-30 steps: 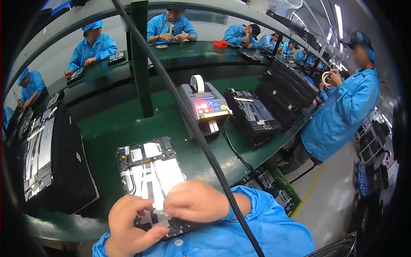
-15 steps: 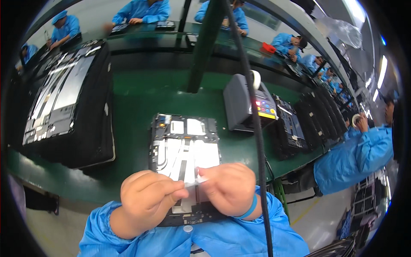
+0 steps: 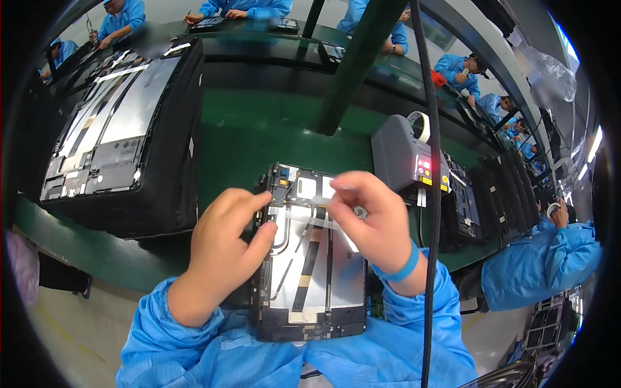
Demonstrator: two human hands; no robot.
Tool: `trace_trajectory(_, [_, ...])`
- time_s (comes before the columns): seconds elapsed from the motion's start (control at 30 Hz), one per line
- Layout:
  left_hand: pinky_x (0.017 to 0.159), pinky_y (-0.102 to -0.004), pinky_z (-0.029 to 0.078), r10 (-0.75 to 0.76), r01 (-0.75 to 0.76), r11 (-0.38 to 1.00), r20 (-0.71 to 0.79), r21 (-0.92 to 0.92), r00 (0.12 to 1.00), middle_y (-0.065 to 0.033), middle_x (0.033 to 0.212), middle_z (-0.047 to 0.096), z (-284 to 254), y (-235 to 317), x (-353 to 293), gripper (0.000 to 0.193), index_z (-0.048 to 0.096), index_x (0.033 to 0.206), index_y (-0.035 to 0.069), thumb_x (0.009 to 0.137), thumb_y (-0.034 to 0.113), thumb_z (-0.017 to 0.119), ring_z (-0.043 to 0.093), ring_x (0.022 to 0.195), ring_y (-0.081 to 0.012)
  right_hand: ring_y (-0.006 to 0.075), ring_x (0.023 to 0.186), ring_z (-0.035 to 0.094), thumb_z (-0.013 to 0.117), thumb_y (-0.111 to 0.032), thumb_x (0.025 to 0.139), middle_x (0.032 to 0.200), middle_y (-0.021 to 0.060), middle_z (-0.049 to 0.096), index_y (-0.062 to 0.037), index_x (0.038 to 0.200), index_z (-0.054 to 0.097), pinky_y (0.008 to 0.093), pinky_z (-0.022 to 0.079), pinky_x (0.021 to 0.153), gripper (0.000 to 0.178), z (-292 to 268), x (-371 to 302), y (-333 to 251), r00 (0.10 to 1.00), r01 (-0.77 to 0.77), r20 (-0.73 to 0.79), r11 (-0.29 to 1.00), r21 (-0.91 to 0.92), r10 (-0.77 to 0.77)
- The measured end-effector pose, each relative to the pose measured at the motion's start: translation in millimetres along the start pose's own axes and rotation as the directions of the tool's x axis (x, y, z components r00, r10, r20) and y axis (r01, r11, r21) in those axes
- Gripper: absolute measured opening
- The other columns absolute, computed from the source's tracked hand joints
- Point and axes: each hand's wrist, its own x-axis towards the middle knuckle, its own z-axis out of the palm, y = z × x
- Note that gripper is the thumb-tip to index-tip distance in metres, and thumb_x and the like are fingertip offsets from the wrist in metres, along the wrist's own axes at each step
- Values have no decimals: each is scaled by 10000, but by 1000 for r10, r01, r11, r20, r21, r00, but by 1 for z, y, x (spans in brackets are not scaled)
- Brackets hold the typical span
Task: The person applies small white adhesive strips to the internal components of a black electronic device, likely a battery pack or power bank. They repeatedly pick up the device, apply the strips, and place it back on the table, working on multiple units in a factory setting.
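Note:
An opened tablet lies in front of me, its silver inner face and dark ribbon cables showing. Across its upper part runs a clear strip of tape between my hands. My left hand is at the tablet's upper left edge, thumb and forefinger spread apart. My right hand hovers over the upper right side, its thumb and forefinger curved with a gap between them. The right thumb tip is at the strip's end; whether the strip sticks to it, I cannot tell.
A tall black stack of tablet parts stands on the left of the green table. At the right are a grey tape dispenser and a row of black trays. A dark cable hangs in front. Co-workers sit beyond.
My hands have moved apart and up the tablet, the right one further to the right. The pinched clear piece now spans its upper part, and my fingers have spread. My view has shifted.

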Motion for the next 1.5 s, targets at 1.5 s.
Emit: trace_trajectory(1.5, [858,-389,402,61,-76,995,205,65,977,-119,952,461,14,-37,9,363,661,1075,83,731,171,583,446,933,-281,343,905,613,698,-142,737,901,150,644,-67,1154,514,421,490,760,461,29,65,3,923,278,367,855,-437,-113])
